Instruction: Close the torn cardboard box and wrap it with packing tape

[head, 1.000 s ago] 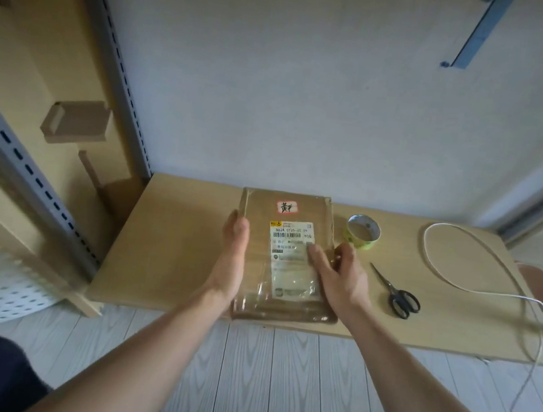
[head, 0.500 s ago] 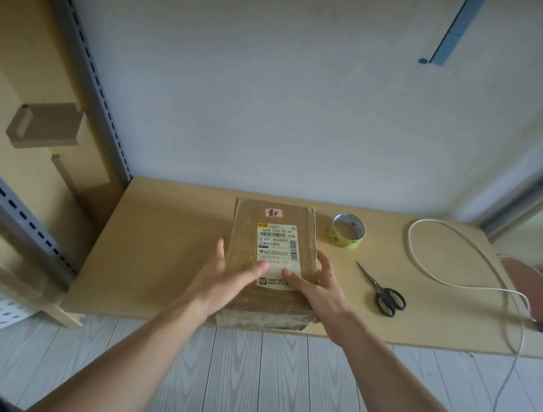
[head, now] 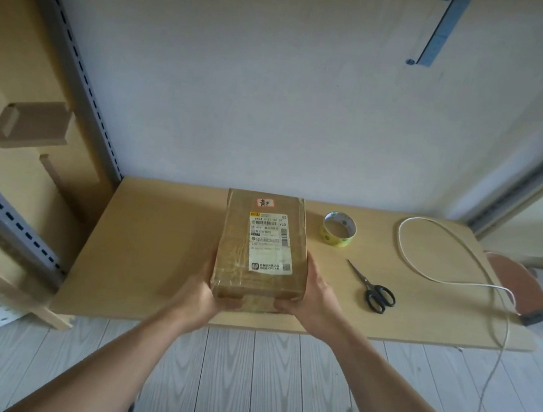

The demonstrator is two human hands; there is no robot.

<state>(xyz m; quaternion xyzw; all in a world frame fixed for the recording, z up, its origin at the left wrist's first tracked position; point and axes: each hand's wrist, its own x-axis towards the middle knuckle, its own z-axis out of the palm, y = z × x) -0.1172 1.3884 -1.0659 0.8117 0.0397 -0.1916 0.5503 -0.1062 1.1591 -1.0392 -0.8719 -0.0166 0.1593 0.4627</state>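
Note:
A brown cardboard box (head: 235, 235) with a white shipping label lies lengthwise on the low wooden table (head: 155, 242), its top flaps down. My left hand (head: 203, 290) grips the box's near left corner, thumb curled onto the front face. My right hand (head: 315, 298) grips the near right corner the same way. A roll of yellow-green packing tape (head: 339, 229) lies flat on the table to the right of the box, untouched.
Black-handled scissors (head: 371, 286) lie right of the box, in front of the tape. A white cable (head: 426, 274) loops across the table's right end and hangs over its edge. A wall stands behind the table, wooden shelving with metal rails to the left.
Both hands slid from the box's top and sides down to its near corners. The camera view shifted slightly.

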